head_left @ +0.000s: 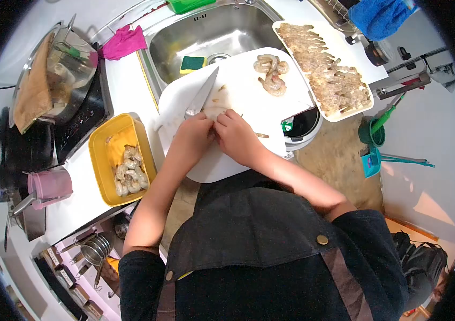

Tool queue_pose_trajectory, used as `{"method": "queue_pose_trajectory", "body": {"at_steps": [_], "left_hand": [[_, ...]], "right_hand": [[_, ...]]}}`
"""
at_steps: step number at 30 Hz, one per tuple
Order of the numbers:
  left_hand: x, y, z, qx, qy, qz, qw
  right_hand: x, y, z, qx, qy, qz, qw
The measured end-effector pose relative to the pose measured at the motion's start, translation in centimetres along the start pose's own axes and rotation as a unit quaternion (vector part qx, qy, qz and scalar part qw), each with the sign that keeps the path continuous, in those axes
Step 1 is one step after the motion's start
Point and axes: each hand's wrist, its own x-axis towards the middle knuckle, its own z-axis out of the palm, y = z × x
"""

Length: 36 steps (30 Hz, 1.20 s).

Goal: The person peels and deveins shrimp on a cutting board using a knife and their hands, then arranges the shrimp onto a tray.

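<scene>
My left hand (pixel 197 131) and my right hand (pixel 234 135) meet over the white cutting board (pixel 176 101), fingers pinched together. Between their fingertips is a small pale shrimp (pixel 214 112), mostly hidden by the fingers. A knife (pixel 203 93) lies on the board just beyond my left hand, its blade pointing toward the sink; its handle is covered from view. Several peeled shrimp (pixel 272 75) are piled at the board's far right. Small brown scraps dot the surface, and a bit of shell (pixel 262 135) sits right of my right hand.
A yellow tub (pixel 97 152) holding several peeled shrimp stands at left. On the right, a cream tray (pixel 336 116) is loaded with unpeeled shrimp. Behind the board is a steel sink (pixel 238 29) with a sponge (pixel 192 64). A bin (pixel 305 131) stands below the board's right edge.
</scene>
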Motion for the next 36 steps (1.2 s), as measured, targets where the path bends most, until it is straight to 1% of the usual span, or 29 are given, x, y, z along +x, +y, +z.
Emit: {"method": "queue_pose_trajectory", "body": {"at_steps": [2, 5, 8, 11, 14, 17, 20, 23, 26, 29, 31, 36], "left_hand": [[0.2, 0.2, -0.4, 0.008, -0.017, 0.002, 1.000], [0.1, -0.2, -0.3, 0.012, -0.009, 0.027, 1.000], [0.3, -0.5, -0.8, 0.034, -0.019, 0.012, 0.999], [-0.8, 1.0, -2.0, 0.005, 0.017, -0.041, 0.999], [-1.2, 0.2, -0.9, 0.014, 0.027, -0.046, 0.998], [-1.1, -0.1, -0.8, 0.007, 0.028, -0.046, 0.999], [-1.0, 0.5, -1.2, -0.030, 0.062, -0.036, 0.997], [-0.1, 1.2, -0.7, -0.037, 0.031, 0.031, 0.998], [0.8, 0.7, 0.6, 0.004, -0.005, 0.051, 0.999], [1.0, 1.1, 0.6, -0.015, -0.030, 0.030, 0.999], [0.9, 1.9, 0.5, -0.002, -0.032, 0.033, 0.999], [0.9, 1.6, 1.5, 0.073, -0.025, 0.044, 0.996]], "right_hand": [[-0.2, 0.2, 0.3, -0.006, 0.013, -0.005, 1.000], [-0.3, 0.6, 0.3, 0.006, 0.020, -0.026, 0.999], [0.3, 0.6, -0.2, -0.007, -0.007, 0.010, 1.000], [1.2, -0.6, -1.5, -0.022, -0.015, 0.028, 0.999], [1.1, -0.8, 0.5, 0.056, 0.049, 0.017, 0.997], [1.3, -0.8, -0.2, 0.072, 0.023, 0.048, 0.996], [0.1, 0.0, -1.0, 0.119, 0.124, 0.074, 0.982], [-1.4, 0.5, -1.7, 0.133, 0.073, 0.131, 0.980], [-1.7, 0.9, -0.8, 0.131, 0.059, 0.126, 0.982], [-1.8, 0.3, -0.8, 0.131, 0.088, 0.133, 0.978], [-1.9, 0.0, -0.6, 0.120, 0.106, 0.133, 0.978], [-2.1, -0.1, -0.2, 0.094, 0.111, 0.130, 0.981]]}}
